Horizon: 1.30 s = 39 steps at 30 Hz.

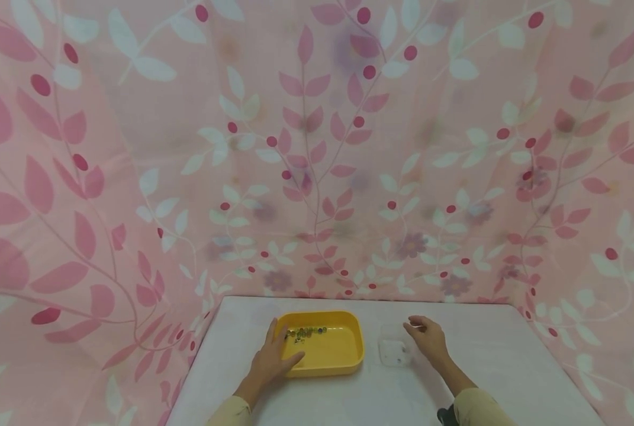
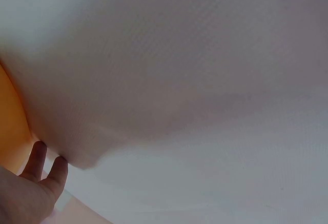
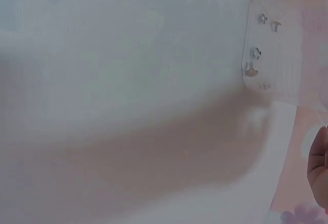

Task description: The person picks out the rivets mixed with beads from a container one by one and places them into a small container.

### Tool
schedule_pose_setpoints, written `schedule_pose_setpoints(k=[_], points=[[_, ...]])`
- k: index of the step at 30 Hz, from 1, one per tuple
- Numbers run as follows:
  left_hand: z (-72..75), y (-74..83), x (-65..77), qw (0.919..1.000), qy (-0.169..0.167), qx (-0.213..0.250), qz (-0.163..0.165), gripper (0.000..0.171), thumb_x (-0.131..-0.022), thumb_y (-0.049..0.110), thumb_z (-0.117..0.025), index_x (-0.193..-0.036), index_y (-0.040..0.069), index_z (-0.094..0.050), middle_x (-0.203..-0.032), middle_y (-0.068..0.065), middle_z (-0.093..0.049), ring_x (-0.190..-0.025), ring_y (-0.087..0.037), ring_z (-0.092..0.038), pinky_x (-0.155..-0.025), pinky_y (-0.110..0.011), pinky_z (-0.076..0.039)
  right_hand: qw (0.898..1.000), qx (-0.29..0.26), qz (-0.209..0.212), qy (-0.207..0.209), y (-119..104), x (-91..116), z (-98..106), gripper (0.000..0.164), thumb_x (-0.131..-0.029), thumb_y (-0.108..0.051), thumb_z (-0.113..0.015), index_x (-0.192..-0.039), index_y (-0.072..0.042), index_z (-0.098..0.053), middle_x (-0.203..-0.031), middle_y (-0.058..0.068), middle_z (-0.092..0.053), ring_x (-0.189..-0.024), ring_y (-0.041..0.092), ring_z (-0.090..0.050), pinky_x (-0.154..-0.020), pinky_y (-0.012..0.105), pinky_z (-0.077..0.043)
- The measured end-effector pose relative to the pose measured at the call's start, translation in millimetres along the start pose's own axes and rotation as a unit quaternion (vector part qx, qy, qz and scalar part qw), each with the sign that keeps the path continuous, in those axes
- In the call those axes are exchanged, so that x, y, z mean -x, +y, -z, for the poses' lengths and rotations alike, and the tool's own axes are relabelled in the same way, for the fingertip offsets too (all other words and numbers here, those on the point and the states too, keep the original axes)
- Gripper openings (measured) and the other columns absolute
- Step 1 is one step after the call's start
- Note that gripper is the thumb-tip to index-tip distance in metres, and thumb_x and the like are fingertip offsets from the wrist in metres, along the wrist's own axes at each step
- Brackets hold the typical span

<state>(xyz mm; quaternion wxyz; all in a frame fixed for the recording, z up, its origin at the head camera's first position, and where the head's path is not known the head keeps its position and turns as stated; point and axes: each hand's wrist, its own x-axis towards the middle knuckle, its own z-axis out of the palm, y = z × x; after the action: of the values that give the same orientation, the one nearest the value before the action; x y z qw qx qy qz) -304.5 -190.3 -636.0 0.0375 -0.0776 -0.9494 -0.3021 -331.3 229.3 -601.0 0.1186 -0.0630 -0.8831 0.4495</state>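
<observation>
A yellow tray (image 1: pixel 324 355) sits on the white table, with several green and yellowish glass marbles (image 1: pixel 308 331) along its back left part. My left hand (image 1: pixel 269 358) rests at the tray's left side, fingers spread and the thumb reaching over the front rim. In the left wrist view two fingertips (image 2: pixel 38 155) are right at the tray's outer wall (image 2: pixel 9 121). My right hand (image 1: pixel 428 340) is over the right side of a clear plastic box (image 1: pixel 388 355), fingers bent; I cannot tell whether they pinch anything. Several small metal pieces (image 3: pixel 251 72) lie in the box.
The white table (image 1: pixel 487 361) runs up to a pink leaf-patterned curtain (image 1: pixel 317 177) at the back and both sides. A dark band (image 1: pixel 447 416) is around my right wrist. The clear box stands a little right of the tray.
</observation>
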Motion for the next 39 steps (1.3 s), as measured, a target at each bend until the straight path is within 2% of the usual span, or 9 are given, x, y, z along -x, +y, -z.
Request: schedule_pose_setpoints(k=[3,6,9,12,15,18,21,29,39], points=[[0.9,0.5,0.3,1.0,-0.003,-0.001,0.0,0.092,-0.083,0.064,-0.066,-0.152,0.009,-0.038,-0.165,-0.019,-0.012,-0.113,-0.045,-0.06,-0.081,-0.06,-0.052,1.0,0.0,0.007,0.002,-5,-1,-1,0.046,-0.094,-0.035,-0.068,-0.125,-0.002,-0.065,-0.125,0.019,-0.065,-0.104,0.031,-0.065,-0.078,0.033,-0.054],[0.8,0.5,0.3,1.0,-0.005,0.001,0.0,0.092,-0.083,0.063,-0.066,-0.152,0.009,-0.038,-0.165,-0.019,-0.012,-0.112,-0.045,-0.061,-0.081,-0.059,-0.052,0.999,0.009,0.05,0.007,-12,-4,-5,0.056,-0.096,-0.038,-0.064,-0.136,-0.001,-0.056,-0.14,0.023,-0.054,-0.122,0.042,-0.055,-0.096,0.053,-0.049],[0.4,0.3,0.1,1.0,-0.006,0.004,0.001,0.092,-0.083,0.063,-0.066,-0.152,0.009,-0.038,-0.165,-0.019,-0.012,-0.11,-0.044,-0.061,-0.081,-0.059,-0.053,0.991,0.067,0.114,0.008,-19,-5,-11,0.066,-0.095,-0.04,-0.062,-0.146,-0.001,-0.045,-0.151,0.028,-0.039,-0.131,0.052,-0.043,-0.101,0.072,-0.036],[0.7,0.9,0.6,1.0,-0.007,0.001,0.0,0.093,-0.083,0.064,-0.066,-0.152,0.009,-0.037,-0.165,-0.019,-0.011,-0.11,-0.044,-0.061,-0.081,-0.058,-0.053,0.975,0.15,0.162,0.006,-26,-3,-17,0.076,-0.092,-0.047,-0.064,-0.151,-0.005,-0.038,-0.158,0.028,-0.026,-0.134,0.056,-0.037,-0.102,0.078,-0.028],[1.8,1.3,0.8,1.0,-0.008,-0.002,0.001,0.093,-0.084,0.064,-0.065,-0.153,0.009,-0.037,-0.165,-0.019,-0.011,-0.111,-0.045,-0.061,-0.081,-0.058,-0.053,0.958,0.207,0.197,0.007,-32,-2,-23,0.081,-0.089,-0.051,-0.065,-0.153,-0.009,-0.037,-0.161,0.026,-0.019,-0.135,0.055,-0.035,-0.104,0.074,-0.027],[2.8,2.1,0.4,1.0,-0.01,0.0,0.001,0.093,-0.084,0.064,-0.065,-0.153,0.009,-0.036,-0.165,-0.02,-0.011,-0.111,-0.045,-0.061,-0.079,-0.058,-0.053,0.948,0.227,0.221,0.006,-38,-2,-29,0.084,-0.087,-0.052,-0.067,-0.154,-0.011,-0.036,-0.162,0.026,-0.015,-0.137,0.052,-0.032,-0.108,0.07,-0.024],[2.0,1.6,-0.4,0.9999,-0.013,0.002,-0.001,0.093,-0.084,0.063,-0.065,-0.153,0.009,-0.035,-0.165,-0.02,-0.011,-0.111,-0.045,-0.061,-0.077,-0.057,-0.054,0.944,0.24,0.228,-0.002,-44,-1,-32,0.087,-0.087,-0.054,-0.066,-0.155,-0.013,-0.032,-0.163,0.025,-0.011,-0.139,0.049,-0.029,-0.11,0.069,-0.022],[-0.5,-2.3,-0.6,0.9999,-0.012,0.0,-0.008,0.093,-0.084,0.062,-0.066,-0.153,0.007,-0.036,-0.164,-0.021,-0.011,-0.111,-0.047,-0.06,-0.075,-0.057,-0.054,0.942,0.258,0.212,-0.036,-47,-2,-43,0.091,-0.088,-0.06,-0.062,-0.159,-0.022,-0.02,-0.166,0.02,0.002,-0.143,0.046,-0.021,-0.114,0.067,-0.016],[0.4,-0.3,-0.6,0.9997,-0.023,0.007,0.0,0.095,-0.083,0.064,-0.066,-0.154,0.009,-0.034,-0.165,-0.019,-0.008,-0.116,-0.048,-0.058,-0.077,-0.058,-0.053,0.934,0.269,0.231,-0.039,-49,0,-62,0.092,-0.085,-0.062,-0.063,-0.158,-0.018,-0.027,-0.166,0.017,0.005,-0.142,0.048,-0.025,-0.114,0.069,-0.019]])
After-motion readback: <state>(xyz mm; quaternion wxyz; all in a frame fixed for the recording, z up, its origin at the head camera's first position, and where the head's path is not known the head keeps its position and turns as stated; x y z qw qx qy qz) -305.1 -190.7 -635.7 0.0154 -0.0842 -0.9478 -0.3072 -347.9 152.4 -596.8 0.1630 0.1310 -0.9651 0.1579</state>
